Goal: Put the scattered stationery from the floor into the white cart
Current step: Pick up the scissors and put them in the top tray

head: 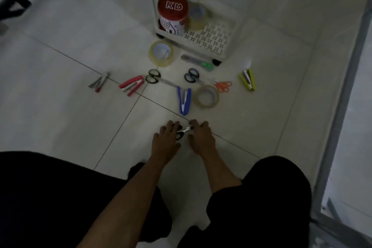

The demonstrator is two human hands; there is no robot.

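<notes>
While both hands are reaching down to the floor (60, 90) in the head view, a pair of black-handled scissors (182, 130) is lying directly under them, on the tile nearest to the person's knees. The left hand (166, 141) is covering the black handles, and its fingers (170, 127) are spread over them. The right hand (201, 139) is resting at the blade end, and its fingers (194, 124) are curled down beside the metal tip. I cannot tell if either hand is already pinching the scissors, because the picture is dark and a little blurred.

The long axis of the scissors is running from left to right between the two hands, with the handles toward the left hand. So the left hand seems better placed for lifting them.

The white cart (227, 46) is standing well apart, at the far side of the floor, straight ahead. Between it and the hands other stationery is lying scattered, such as a blue stapler (184, 101) and a tape roll (206, 96).
</notes>
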